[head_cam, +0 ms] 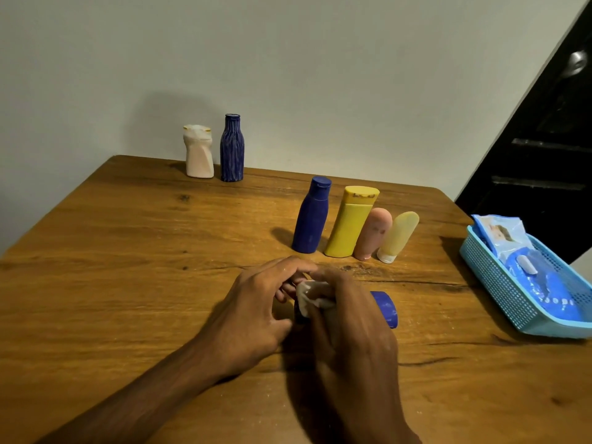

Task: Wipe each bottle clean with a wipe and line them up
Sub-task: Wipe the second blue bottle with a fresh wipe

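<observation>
at far left a white bottle (199,152) and ribbed bottle (232,148) wait. the left hand (256,310) steadies a blue bottle (384,309) lying on the worktop (128,251); the right hand (349,322) grips the wipe (309,294) round it. wiping step; next, probably stand it by the row (352,225) at right.

Grained wood table (128,251); perforated plastic basket (499,283)

7 bottles show: 2 at the upper left, white (198,152) and ribbed blue (232,149); 4 in a row at centre right, blue (311,216), yellow (350,222), pink (373,233), pale yellow (398,236); 1 blue bottle (386,309) in the hands. 1 wipe (312,296), 1 basket (499,283), 2 wipe packs (503,233), 2 hands
</observation>
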